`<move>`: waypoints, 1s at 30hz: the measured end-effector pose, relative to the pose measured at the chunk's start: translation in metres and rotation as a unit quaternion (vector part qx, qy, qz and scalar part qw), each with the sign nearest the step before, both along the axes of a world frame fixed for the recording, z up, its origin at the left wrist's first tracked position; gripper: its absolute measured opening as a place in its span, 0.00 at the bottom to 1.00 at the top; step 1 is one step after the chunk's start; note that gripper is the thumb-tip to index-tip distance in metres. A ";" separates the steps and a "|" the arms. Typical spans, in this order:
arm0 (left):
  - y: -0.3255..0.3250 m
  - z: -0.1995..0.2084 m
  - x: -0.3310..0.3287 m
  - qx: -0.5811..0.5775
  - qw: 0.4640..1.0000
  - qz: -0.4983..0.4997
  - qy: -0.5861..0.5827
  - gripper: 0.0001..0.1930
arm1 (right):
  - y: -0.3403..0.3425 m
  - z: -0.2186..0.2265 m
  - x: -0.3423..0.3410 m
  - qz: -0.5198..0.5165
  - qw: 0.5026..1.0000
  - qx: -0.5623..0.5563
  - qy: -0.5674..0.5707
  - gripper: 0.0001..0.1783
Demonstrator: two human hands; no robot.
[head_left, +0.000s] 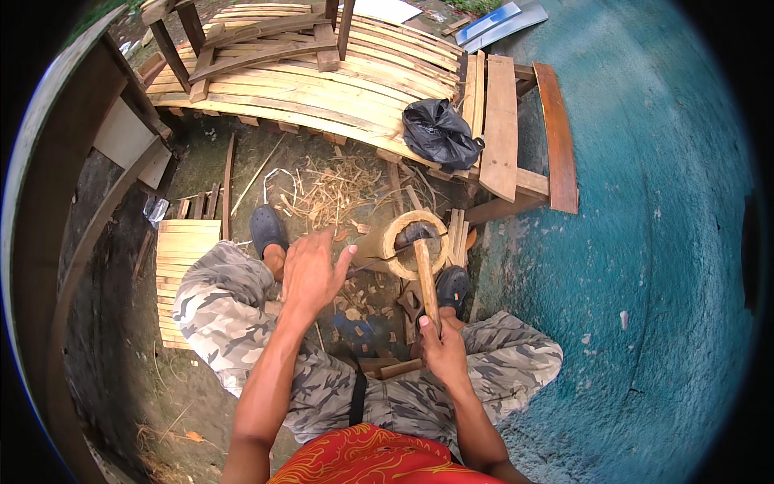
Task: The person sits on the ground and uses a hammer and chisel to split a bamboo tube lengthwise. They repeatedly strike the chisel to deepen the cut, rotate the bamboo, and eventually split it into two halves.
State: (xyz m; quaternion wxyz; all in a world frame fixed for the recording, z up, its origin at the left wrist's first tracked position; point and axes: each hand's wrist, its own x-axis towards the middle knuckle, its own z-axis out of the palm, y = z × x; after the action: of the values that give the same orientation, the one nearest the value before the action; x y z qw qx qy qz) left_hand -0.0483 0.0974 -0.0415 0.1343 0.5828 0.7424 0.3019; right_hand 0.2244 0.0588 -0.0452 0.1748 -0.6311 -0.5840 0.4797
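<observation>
A thick, pale bamboo section [372,246] stands between my feet, its hollow end toward me. A dark thin blade [371,265] crosses its rim, its left end near my left hand; where its handle lies I cannot tell. My left hand [313,270] is held beside the bamboo, fingers stretched out and thumb apart, with nothing visible in it. My right hand [443,352] is wrapped round the wooden handle of a hammer-like tool [426,278]. The tool's dark head lies over the bamboo's opening, and its exact shape is hard to make out.
Beyond my feet stands a slatted bamboo bench [355,97] bearing a black plastic bag [439,133] and a wooden frame [266,56]. Shavings [339,189] litter the ground. A rough blue wall [629,242] rises on the right, and a small slatted panel [181,258] lies left.
</observation>
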 end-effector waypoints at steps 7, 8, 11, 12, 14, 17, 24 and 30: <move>0.000 0.003 0.003 -0.020 0.999 0.027 -0.007 0.23 | -0.009 0.064 -0.006 -0.094 0.959 0.109 0.243 0.23; 0.000 0.004 0.004 -0.023 0.999 0.023 -0.007 0.23 | -0.012 0.063 -0.008 -0.090 0.945 0.160 0.269 0.23; 0.001 0.004 0.006 -0.019 0.999 0.029 -0.006 0.22 | -0.005 0.044 -0.009 -0.069 0.955 0.176 0.228 0.21; 0.001 0.004 0.006 -0.020 0.999 0.027 -0.006 0.22 | 0.000 0.038 -0.008 -0.053 0.980 0.114 0.154 0.21; 0.000 0.003 0.007 -0.001 1.000 0.029 -0.010 0.22 | 0.018 0.034 0.002 -0.041 0.980 -0.192 0.011 0.19; -0.001 0.002 0.006 -0.011 0.999 0.033 -0.022 0.21 | 0.040 0.056 0.014 -0.016 0.995 -0.057 -0.086 0.25; 0.002 0.003 0.005 -0.008 0.999 0.039 -0.015 0.20 | 0.009 0.090 0.010 -0.147 0.930 0.169 0.292 0.22; 0.006 0.005 0.005 -0.015 0.999 0.040 -0.003 0.18 | 0.024 0.039 -0.001 0.028 0.983 0.009 -0.181 0.27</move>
State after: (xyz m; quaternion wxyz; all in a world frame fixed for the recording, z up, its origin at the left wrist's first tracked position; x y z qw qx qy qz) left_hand -0.0438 0.1036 -0.0365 0.1326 0.5496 0.7693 0.2974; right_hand 0.2232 0.0830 -0.0061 0.0587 -0.6893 -0.6276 0.3572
